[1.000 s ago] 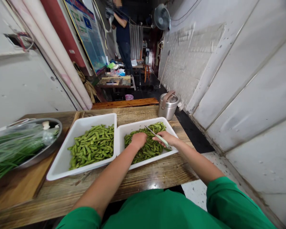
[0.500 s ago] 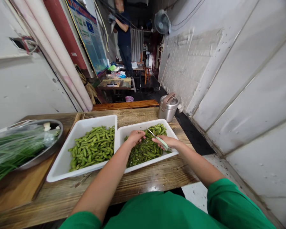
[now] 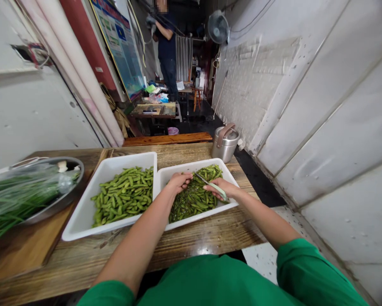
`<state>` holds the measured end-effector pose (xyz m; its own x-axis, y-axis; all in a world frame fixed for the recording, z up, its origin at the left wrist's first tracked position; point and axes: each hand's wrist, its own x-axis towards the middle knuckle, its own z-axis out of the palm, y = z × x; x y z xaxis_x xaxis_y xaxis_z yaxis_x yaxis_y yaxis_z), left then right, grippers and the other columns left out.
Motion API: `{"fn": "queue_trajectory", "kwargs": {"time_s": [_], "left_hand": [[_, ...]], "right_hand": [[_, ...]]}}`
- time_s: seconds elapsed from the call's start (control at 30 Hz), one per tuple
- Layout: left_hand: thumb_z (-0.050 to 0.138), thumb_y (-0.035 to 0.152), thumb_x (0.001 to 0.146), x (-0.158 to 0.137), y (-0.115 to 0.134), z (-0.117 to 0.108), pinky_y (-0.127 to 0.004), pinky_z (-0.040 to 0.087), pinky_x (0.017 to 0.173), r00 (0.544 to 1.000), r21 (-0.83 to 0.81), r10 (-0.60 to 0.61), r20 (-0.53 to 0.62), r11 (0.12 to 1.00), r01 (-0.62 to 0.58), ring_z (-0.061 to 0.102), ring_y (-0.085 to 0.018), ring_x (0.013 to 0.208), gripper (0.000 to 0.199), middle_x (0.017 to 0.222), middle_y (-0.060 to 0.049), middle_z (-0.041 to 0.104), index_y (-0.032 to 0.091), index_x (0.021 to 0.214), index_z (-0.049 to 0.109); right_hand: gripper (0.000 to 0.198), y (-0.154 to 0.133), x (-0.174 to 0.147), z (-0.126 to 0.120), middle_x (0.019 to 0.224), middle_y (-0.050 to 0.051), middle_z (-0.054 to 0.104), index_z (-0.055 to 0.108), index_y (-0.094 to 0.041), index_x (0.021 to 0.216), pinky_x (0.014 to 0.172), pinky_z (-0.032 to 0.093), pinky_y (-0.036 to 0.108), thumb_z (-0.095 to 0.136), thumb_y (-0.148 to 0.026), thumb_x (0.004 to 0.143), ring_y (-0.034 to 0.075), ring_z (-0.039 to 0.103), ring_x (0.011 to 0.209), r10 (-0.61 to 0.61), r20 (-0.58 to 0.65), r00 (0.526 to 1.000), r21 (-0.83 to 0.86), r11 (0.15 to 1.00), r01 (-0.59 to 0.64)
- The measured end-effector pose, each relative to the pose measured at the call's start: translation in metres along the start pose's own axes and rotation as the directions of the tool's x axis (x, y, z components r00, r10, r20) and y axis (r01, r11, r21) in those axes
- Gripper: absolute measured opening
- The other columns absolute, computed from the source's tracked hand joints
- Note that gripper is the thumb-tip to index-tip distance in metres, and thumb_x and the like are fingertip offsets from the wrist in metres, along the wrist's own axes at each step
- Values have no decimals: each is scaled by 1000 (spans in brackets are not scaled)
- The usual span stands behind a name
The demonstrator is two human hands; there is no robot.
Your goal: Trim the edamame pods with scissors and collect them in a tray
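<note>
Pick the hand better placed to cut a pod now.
Right hand, likely: it grips the green-handled scissors, blades over the pods and pointing towards the left hand, which shows no tool.

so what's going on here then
A person in green works over the right-hand white tray of edamame pods. Their right hand grips pale-green-handled scissors, the tips pointing toward their left hand. The left fingers are curled close to those tips; whether they pinch a pod is too small to tell. A second white tray of pods sits to the left on the wooden table.
</note>
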<state>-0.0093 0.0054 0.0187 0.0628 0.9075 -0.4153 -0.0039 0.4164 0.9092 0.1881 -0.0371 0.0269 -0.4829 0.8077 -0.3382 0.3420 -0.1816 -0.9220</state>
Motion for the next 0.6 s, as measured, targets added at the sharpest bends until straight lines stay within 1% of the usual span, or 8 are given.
{"fn": "queue_trajectory", "kwargs": {"time_s": [0.1,0.17,0.27,0.37,0.47,0.53,0.6], "left_hand": [[65,17,61,2,-2,-1,-16,14,35,998,67,45,-47,997,-42,30,-2,34,24,44,6,42,11,84,58],[64,19,62,3,-3,-1,-16,14,34,999,114,46,-11,993,-44,29,-2,32,28,40,7,40,11,89,59],[64,21,64,2,-4,-1,-16,15,35,998,105,49,48,993,-54,32,-3,33,29,41,6,42,11,91,60],[64,20,64,1,-2,1,-16,14,35,998,87,55,14,995,-56,40,-4,37,29,49,2,51,10,90,60],[62,17,64,0,0,1,-15,15,35,998,75,67,-13,995,-65,50,-5,46,28,65,-4,60,10,92,60],[61,16,65,0,1,1,-15,16,35,996,77,88,-16,993,-86,48,-4,45,30,73,-6,63,10,94,59],[60,15,67,-1,0,1,-15,16,35,996,85,93,-11,992,-92,41,-2,40,33,74,-6,63,10,100,58]], "right_hand": [[39,0,2,0,38,-7,41,41,-15,58,25,30,17,63,-46,67,5,36,26,-11,-26,1000,45,999,12],[38,1,3,0,39,-7,43,42,-15,60,25,31,17,63,-45,67,5,38,27,-8,-29,1000,64,998,10],[37,2,4,0,41,-7,44,42,-15,62,26,33,17,64,-45,66,5,38,28,-14,-22,1000,89,996,16],[37,2,4,0,41,-7,44,42,-15,61,26,33,17,65,-45,65,5,38,29,-26,-22,999,84,996,27],[37,2,4,0,41,-7,43,42,-15,61,26,33,17,65,-45,65,5,38,29,-27,-23,999,75,997,29],[38,2,4,0,41,-8,42,41,-16,61,26,33,17,65,-44,65,4,37,29,-24,-32,999,74,997,27],[38,3,5,0,41,-8,41,41,-16,62,26,33,17,65,-44,65,4,37,29,-24,-47,999,67,997,27]]}}
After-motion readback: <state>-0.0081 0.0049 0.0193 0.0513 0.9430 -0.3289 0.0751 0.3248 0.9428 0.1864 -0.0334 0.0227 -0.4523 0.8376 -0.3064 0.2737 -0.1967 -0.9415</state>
